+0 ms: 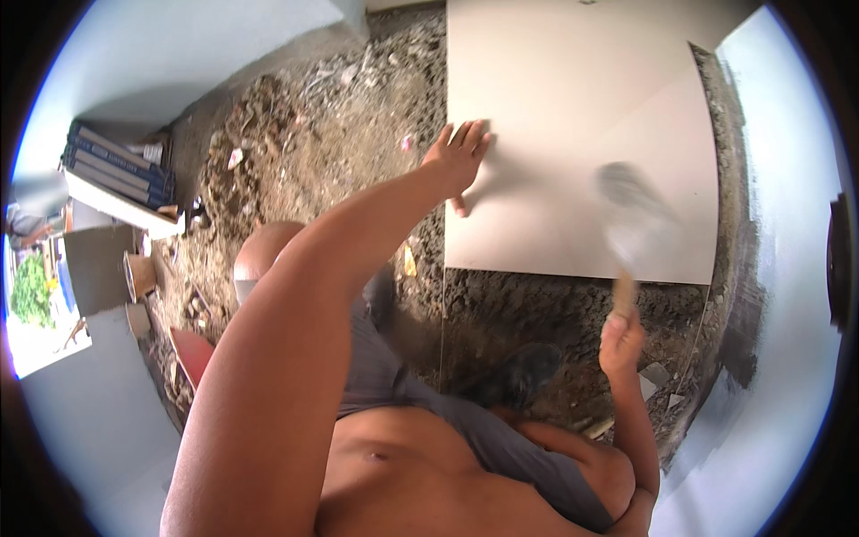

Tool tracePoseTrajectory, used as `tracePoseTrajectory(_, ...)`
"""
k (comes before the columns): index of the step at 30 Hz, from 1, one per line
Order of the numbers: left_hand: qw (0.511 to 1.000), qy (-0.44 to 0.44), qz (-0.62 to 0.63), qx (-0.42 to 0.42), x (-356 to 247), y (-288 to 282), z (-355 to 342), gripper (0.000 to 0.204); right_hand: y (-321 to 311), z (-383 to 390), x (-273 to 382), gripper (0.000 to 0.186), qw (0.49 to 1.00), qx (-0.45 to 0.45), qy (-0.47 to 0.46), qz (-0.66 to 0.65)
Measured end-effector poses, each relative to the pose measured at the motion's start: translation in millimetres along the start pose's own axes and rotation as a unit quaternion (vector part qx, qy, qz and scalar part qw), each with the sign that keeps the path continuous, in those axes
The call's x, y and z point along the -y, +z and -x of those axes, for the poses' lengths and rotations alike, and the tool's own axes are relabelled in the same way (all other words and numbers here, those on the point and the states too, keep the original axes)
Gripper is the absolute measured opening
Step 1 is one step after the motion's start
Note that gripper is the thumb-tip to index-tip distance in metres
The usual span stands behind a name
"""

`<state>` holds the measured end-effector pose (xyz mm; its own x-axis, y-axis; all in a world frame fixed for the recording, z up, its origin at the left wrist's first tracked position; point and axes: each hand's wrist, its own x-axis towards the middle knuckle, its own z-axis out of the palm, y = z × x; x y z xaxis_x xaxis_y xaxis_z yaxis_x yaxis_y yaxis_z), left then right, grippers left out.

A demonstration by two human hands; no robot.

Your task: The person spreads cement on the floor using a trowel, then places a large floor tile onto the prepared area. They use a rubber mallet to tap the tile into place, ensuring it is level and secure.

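Note:
A large cream floor tile (537,215) lies flat on the ground in front of me. At its left edge, my left hand (461,159) rests with fingers spread and its thumb apart, holding nothing. My right hand (622,340) is wrapped round the pale wooden handle of a mallet (624,291). The mallet's head is over the right part of the tile, smeared by motion, so I cannot tell whether it touches the surface. Dark, damp mortar (573,309) shows along the tile's near edge.
Rough soil and rubble (304,134) cover the ground at left. Thin strings run near the tile's sides. A painted wall (778,179) rises at right, with tile fragments (658,374) near its base. Stacked boxes (116,170) stand at far left, near a red object (190,353).

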<state>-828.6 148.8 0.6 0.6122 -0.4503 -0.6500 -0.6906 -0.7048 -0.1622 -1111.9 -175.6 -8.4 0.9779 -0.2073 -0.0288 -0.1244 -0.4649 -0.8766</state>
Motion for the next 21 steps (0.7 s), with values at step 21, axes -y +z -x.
tracePoseTrajectory(21,0.982,-0.099,0.16,0.014,-97.7,-74.0,-50.3,0.151,-83.6,-60.2,75.0,0.05,0.974,-0.133,0.154,-0.099)
